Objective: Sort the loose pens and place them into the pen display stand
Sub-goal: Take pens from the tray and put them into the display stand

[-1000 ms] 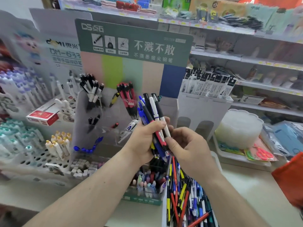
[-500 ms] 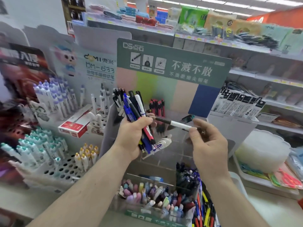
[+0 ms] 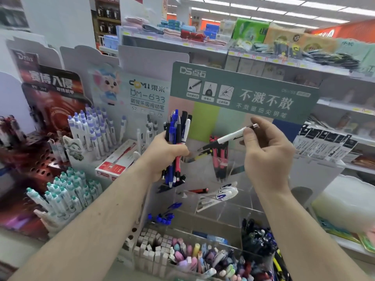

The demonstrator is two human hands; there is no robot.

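Observation:
My left hand [image 3: 162,155] grips an upright bundle of pens [image 3: 177,136], blue, black, white and red, in front of the clear acrylic pen display stand [image 3: 229,209]. To its right, my right hand [image 3: 265,155] pinches a single white and black pen [image 3: 227,137] near its top end; the pen slants down to the left, tip toward the stand's upper compartments. Those compartments hold red pens [image 3: 220,159], white pens [image 3: 221,194] and blue pens [image 3: 164,216]. A green header card [image 3: 243,94] tops the stand.
A tray of pastel pens and erasers [image 3: 182,254] sits below the stand, with dark pens [image 3: 257,238] to its right. White pen racks [image 3: 93,130] and teal-capped pens [image 3: 67,193] stand at the left. A red pen box [image 3: 117,161] lies behind my left wrist. Store shelves fill the back.
My right hand pulled one white and black pen out of the bundle and raised it to the right. Both hands and the camera view have risen; the loose pile below dropped out of sight.

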